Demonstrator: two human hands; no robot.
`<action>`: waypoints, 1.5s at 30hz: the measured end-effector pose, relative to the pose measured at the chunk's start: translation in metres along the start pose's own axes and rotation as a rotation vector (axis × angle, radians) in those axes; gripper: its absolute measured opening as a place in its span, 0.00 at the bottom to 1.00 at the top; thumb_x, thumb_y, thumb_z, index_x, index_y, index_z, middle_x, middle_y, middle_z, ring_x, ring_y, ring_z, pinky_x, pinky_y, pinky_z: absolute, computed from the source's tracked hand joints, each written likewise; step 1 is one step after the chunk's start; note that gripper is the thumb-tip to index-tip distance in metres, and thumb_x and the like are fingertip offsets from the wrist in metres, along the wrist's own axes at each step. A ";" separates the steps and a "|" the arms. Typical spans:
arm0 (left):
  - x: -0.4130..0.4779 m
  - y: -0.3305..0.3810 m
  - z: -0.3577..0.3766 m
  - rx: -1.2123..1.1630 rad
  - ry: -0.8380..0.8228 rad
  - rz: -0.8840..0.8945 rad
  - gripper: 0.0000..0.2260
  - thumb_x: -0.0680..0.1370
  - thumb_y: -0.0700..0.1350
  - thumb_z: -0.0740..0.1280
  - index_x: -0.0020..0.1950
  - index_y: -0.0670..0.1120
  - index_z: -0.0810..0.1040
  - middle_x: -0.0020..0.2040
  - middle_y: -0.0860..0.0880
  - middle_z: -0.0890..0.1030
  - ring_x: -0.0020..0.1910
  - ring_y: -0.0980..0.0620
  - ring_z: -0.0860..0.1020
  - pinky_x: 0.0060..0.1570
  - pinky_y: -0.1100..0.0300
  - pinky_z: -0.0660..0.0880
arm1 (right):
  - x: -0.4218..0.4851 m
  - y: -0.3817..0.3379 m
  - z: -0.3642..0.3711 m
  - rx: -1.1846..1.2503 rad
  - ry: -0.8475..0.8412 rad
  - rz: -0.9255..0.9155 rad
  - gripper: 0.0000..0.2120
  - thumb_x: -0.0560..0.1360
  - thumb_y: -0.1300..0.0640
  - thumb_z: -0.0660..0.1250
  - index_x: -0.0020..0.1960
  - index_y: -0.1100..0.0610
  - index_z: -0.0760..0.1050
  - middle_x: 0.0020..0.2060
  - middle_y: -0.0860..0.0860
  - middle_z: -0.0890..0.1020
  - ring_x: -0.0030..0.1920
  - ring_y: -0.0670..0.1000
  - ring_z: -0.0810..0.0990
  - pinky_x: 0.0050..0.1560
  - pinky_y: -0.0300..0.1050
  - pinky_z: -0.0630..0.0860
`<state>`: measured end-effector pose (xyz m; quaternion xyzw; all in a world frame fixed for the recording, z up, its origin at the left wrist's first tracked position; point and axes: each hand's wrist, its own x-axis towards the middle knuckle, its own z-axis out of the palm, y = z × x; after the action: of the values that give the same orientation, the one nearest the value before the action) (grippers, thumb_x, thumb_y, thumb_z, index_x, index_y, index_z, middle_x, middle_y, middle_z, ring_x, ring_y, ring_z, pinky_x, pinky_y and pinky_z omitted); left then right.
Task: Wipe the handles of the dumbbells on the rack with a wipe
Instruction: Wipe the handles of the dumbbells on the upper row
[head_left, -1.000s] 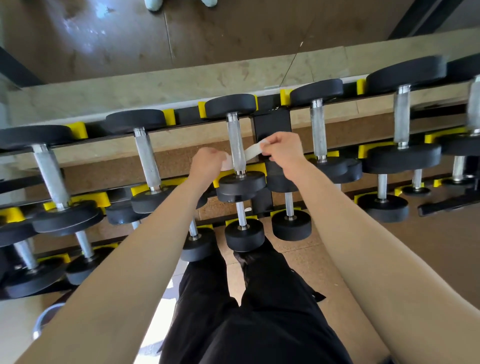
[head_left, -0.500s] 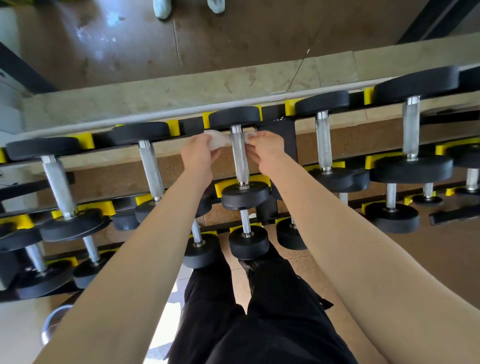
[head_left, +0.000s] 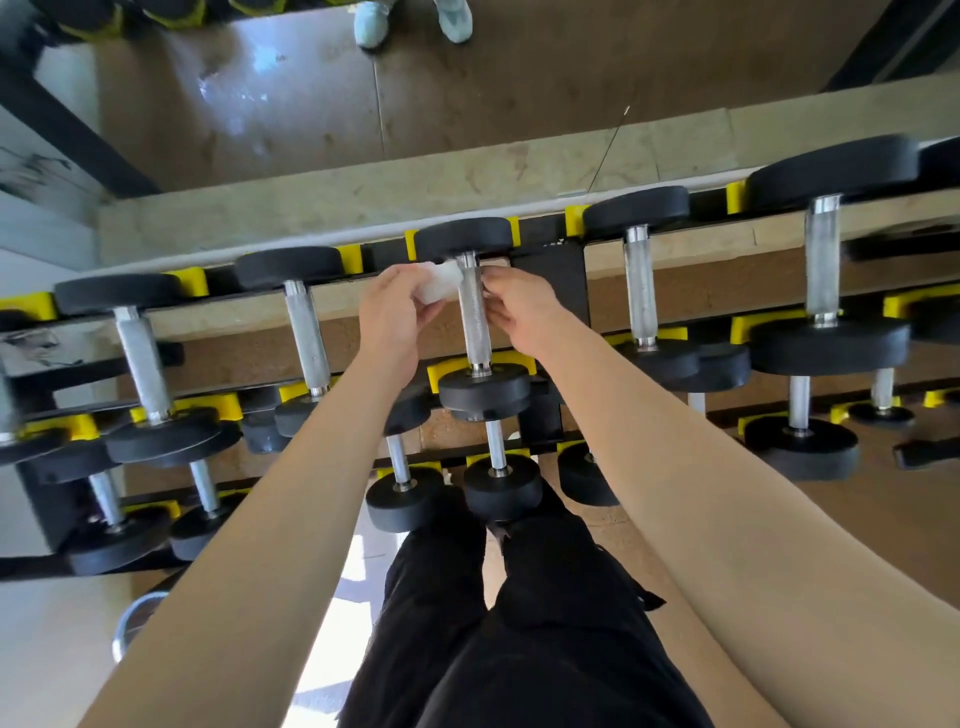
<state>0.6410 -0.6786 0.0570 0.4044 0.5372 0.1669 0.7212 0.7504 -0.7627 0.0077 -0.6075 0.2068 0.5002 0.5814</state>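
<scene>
A white wipe is looped behind the far end of the knurled steel handle of the middle top-row dumbbell. My left hand pinches the wipe's left end beside the handle. My right hand pinches the other end on the right side; that end is mostly hidden by my fingers. The dumbbell's black heads sit in yellow cradles of the black rack.
Several more dumbbells lie on the top row, such as the left neighbour and right neighbour, with smaller ones on two lower rows. A mirror behind the rack reflects shoes. My black trousers are below.
Both hands slid the wipe from the near end of the handle up to its far end, and the view shifted slightly downward.
</scene>
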 end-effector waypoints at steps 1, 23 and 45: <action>-0.008 0.003 -0.003 -0.011 -0.043 0.019 0.04 0.78 0.38 0.65 0.46 0.43 0.80 0.53 0.42 0.78 0.54 0.47 0.78 0.46 0.57 0.79 | -0.007 0.002 -0.005 -0.045 -0.011 -0.037 0.11 0.78 0.64 0.67 0.59 0.61 0.80 0.53 0.59 0.84 0.54 0.58 0.84 0.47 0.42 0.80; -0.108 -0.086 0.082 0.555 -0.384 0.194 0.05 0.79 0.45 0.70 0.54 0.51 0.82 0.48 0.55 0.82 0.49 0.56 0.80 0.54 0.53 0.81 | -0.143 -0.014 -0.172 -0.310 0.015 -0.171 0.13 0.81 0.62 0.64 0.66 0.61 0.77 0.58 0.56 0.83 0.56 0.56 0.84 0.58 0.52 0.81; -0.114 -0.144 0.161 1.034 0.056 0.198 0.08 0.78 0.48 0.72 0.56 0.50 0.82 0.44 0.56 0.80 0.47 0.53 0.81 0.53 0.59 0.77 | -0.039 -0.074 -0.247 -1.651 -0.168 -0.685 0.14 0.80 0.63 0.63 0.62 0.55 0.82 0.56 0.55 0.85 0.54 0.56 0.82 0.57 0.47 0.77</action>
<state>0.7179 -0.9099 0.0360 0.7517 0.5276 -0.0420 0.3935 0.8867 -0.9832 0.0345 -0.8217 -0.4547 0.3316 0.0899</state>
